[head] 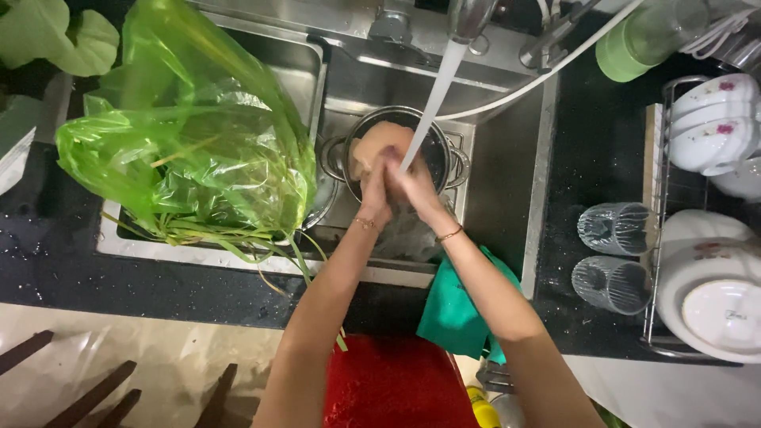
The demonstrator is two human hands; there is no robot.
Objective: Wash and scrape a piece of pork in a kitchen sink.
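My left hand and my right hand are pressed together over a steel sink, under a stream of water running from the tap. The fingers are closed against each other; I cannot tell whether anything is between them. Just beyond the hands stands a dark steel pot with a pale pink lump of raw meat inside. Each wrist wears a thin bracelet.
A green plastic bag of leafy stalks fills the left basin. A teal cloth hangs over the sink's front edge. Two upturned glasses lie on the black counter; a rack with white bowls and plates stands at right.
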